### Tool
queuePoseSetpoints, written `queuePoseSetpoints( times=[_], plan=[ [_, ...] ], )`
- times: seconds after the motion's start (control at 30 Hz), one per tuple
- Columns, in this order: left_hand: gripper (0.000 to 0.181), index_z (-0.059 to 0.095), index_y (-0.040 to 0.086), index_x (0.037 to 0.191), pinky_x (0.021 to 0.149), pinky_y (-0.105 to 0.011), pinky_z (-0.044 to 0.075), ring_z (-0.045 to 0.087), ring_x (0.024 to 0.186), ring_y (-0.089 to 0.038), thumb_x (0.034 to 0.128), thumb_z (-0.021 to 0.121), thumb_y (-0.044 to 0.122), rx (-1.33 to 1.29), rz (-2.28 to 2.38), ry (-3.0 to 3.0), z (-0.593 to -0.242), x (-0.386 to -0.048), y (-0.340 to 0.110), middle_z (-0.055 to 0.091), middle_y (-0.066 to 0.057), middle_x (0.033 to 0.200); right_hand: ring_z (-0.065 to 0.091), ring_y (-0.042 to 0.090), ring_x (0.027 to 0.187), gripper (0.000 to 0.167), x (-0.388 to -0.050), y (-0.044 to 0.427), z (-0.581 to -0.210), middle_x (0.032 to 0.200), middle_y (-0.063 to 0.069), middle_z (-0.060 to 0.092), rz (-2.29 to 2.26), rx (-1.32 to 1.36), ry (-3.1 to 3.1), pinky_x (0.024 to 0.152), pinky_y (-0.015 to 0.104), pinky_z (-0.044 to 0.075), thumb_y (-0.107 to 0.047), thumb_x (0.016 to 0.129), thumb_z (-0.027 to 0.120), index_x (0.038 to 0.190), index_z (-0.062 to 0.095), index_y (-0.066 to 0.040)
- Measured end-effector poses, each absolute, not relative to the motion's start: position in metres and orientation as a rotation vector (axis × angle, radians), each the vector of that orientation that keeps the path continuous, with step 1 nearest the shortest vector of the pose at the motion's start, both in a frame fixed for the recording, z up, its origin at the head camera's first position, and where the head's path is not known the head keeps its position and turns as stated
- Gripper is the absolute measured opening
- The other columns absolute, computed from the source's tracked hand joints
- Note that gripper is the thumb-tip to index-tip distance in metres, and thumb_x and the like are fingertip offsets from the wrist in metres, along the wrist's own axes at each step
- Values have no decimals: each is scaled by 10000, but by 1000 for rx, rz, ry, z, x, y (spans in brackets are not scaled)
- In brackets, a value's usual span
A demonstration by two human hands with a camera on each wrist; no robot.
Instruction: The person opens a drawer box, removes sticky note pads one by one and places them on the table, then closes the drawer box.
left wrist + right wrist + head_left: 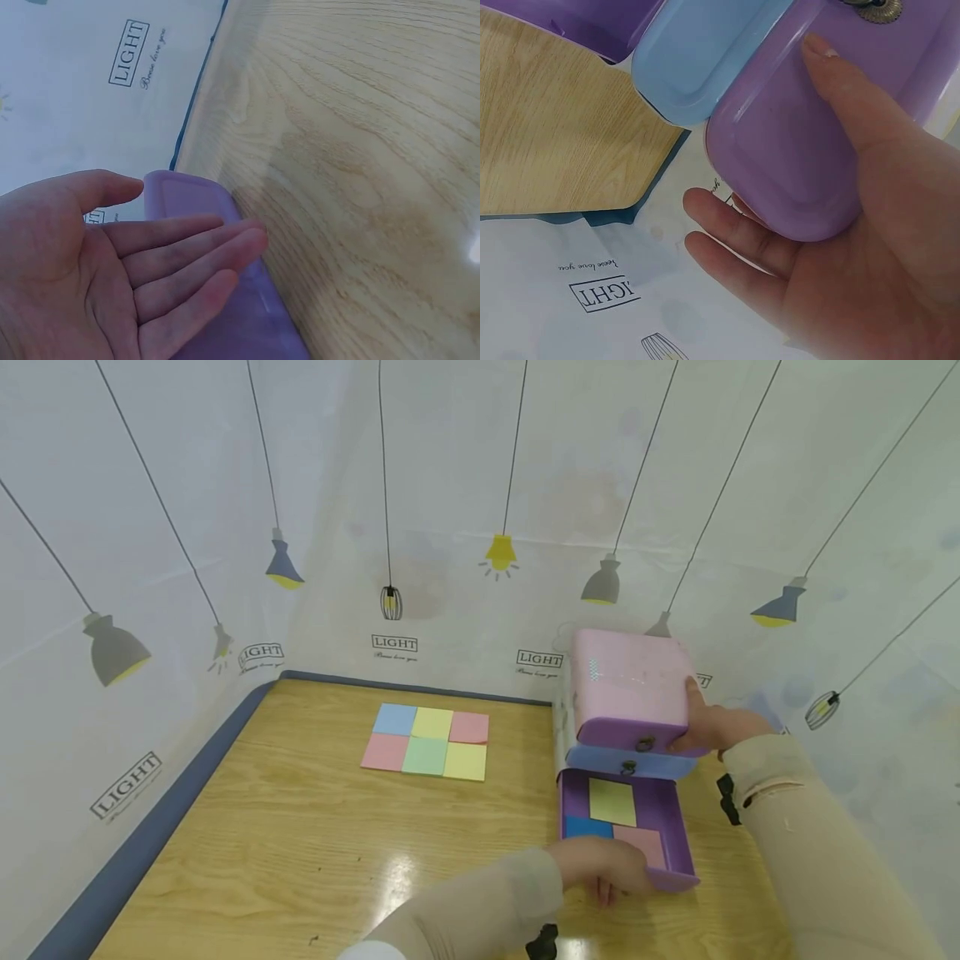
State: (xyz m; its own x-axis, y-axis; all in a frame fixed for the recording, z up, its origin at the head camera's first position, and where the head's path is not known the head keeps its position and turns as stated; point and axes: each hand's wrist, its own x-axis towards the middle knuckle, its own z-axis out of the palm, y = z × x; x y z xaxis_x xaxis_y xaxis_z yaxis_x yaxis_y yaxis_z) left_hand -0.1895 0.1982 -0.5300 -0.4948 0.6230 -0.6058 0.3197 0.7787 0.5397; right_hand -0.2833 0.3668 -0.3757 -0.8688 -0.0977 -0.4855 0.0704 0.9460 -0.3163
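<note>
A small drawer cabinet [630,677] with a pink top stands at the table's right rear. Its bottom purple drawer [682,835] is pulled out and holds a yellow sticky note pad [612,802], a blue one [587,827] and a pink one [641,845]. My left hand [603,864] is at the front of this drawer, its fingers extended against the purple face in the left wrist view. My right hand [870,195] holds the cabinet's upper right side, thumb on the purple top drawer front [780,142] and fingers round the side.
Several pastel sticky note pads [427,741] lie side by side in two rows on the wooden table [300,827], left of the cabinet. A middle blue drawer [600,758] is closed. Behind stands a white cloth backdrop [450,460] printed with lamps.
</note>
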Motion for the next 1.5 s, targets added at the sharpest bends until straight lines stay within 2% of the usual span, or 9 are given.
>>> queuePoseSetpoints(
  times=[0.17,0.3,0.4,0.57,0.8,0.97,1.2,1.3,1.5],
  plan=[
    [267,655,65,781,524,-274,544,668,560,-207,962,568,241,702,573,2140,-501,-185,187,684,-62,666,586,412,898,1311,-285,367,-377,1235,508,374,-457,-4,2589,632,411,538,-369,830,765,1394,-350,27],
    [317,690,130,743,560,-199,499,651,553,-125,979,545,284,757,603,2280,-495,-191,186,664,20,632,584,409,884,1323,-287,369,-379,1232,514,369,-453,-5,2594,622,410,535,-372,821,773,1392,-350,32],
    [345,650,174,700,554,-193,444,586,514,-67,985,537,332,804,553,2390,-493,-199,183,620,69,600,584,411,879,1330,-288,370,-380,1228,523,359,-451,-19,2599,613,412,535,-377,818,776,1390,-351,36],
    [313,621,158,735,497,-251,389,452,485,-83,979,559,345,820,505,2450,-499,-217,173,542,63,589,578,406,870,1329,-290,370,-381,1223,529,349,-455,-27,2602,603,410,534,-374,820,776,1391,-354,31],
    [153,679,278,1036,680,-224,482,583,801,-18,962,594,381,976,361,2602,-526,-240,162,637,170,965,575,427,891,1313,-291,368,-382,1245,536,330,-451,-24,2612,609,402,539,-366,823,774,1404,-334,33],
    [200,667,251,1113,753,-224,490,610,911,-56,960,603,362,1114,296,2658,-536,-250,154,647,118,1082,572,449,934,1325,-291,367,-383,1254,531,325,-467,-10,2600,624,413,548,-377,821,778,1404,-345,16],
    [420,582,250,1326,947,-293,457,530,1179,-126,958,580,452,1201,37,2746,-546,-258,153,565,63,1295,491,578,1051,1339,-291,369,-382,1263,565,236,-525,5,2577,646,474,561,-336,818,788,1389,-375,0],
    [421,590,250,1308,919,-320,471,549,1136,-134,950,580,471,1238,-52,2768,-551,-260,155,579,58,1261,439,619,1111,1349,-290,370,-382,1272,574,198,-540,19,2563,655,496,562,-326,816,793,1378,-391,-5],
    [279,659,272,1086,825,-363,491,591,981,-131,925,600,491,1249,-63,2820,-568,-264,163,628,81,1053,453,612,1095,1357,-288,372,-384,1249,574,225,-553,20,2562,637,491,560,-313,804,803,1380,-384,1]
  ],
)
